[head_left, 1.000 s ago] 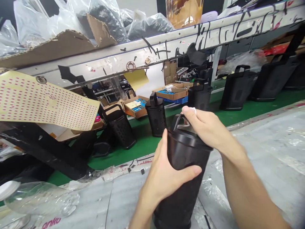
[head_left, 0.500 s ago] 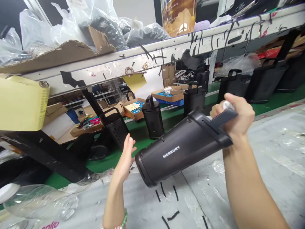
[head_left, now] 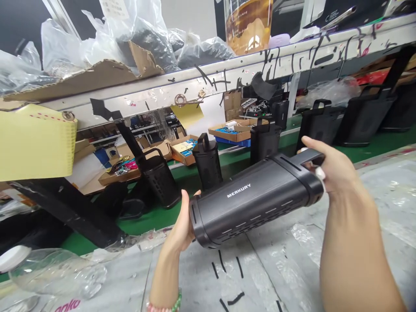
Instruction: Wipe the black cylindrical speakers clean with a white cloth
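A black MERKURY device with a carry handle (head_left: 250, 199) is held tilted above the grey-covered bench, its handle end higher and to the right. My right hand (head_left: 338, 167) is closed around the handle, and something small and white shows at its fingers. At the lower-left end, my left hand (head_left: 185, 223) cups the base, thumb upright on the near side and the other fingers mostly hidden behind. Rows of slots show along the device's lower side.
Similar black devices, including one at left (head_left: 160, 180) and one nearer the middle (head_left: 207, 160), stand on the green surface behind. A clear plastic bottle (head_left: 55, 271) lies at lower left. Short black strips (head_left: 239, 265) lie on the bench cover (head_left: 188, 281). Above runs a white shelf edge (head_left: 156, 93).
The device has rolled so its slotted side shows, and its base has met my left hand, which was just apart from it. My right hand has turned with the handle.
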A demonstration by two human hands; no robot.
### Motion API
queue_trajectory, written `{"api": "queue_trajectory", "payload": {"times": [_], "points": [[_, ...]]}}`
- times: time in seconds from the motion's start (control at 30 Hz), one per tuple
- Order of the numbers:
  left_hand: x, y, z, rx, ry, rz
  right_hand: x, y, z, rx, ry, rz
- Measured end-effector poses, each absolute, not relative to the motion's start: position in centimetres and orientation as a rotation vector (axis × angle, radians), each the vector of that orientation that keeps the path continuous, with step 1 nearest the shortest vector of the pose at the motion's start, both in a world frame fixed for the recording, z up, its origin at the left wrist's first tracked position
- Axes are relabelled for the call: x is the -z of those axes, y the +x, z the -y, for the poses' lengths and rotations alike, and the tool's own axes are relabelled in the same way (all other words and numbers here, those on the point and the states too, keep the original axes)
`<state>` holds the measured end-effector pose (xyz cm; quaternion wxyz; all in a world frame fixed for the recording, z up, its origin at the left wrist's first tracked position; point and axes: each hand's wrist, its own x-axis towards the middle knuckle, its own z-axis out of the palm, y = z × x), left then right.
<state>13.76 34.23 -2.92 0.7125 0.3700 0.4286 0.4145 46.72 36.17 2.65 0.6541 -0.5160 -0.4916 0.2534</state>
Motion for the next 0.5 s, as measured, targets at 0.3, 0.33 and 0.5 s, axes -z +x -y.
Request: {"api": "queue_trajectory", "payload": {"times": [0.3,0.33,0.5], "points": [[5.9,15.9,-36.6,-0.885,0.734,-1.006,-1.5,48.1,-34.1,-1.075,-0.981,0.917],[5.8,15.8,-36.7,-0.900,0.742,-1.005,-1.8,48.1,-34.3,-1.059,-1.015,0.897],[4.4,12.9,-37.0,-1.123,0.767,-1.023,-2.6,48.8,-35.1,-0.856,-1.117,0.844]]}}
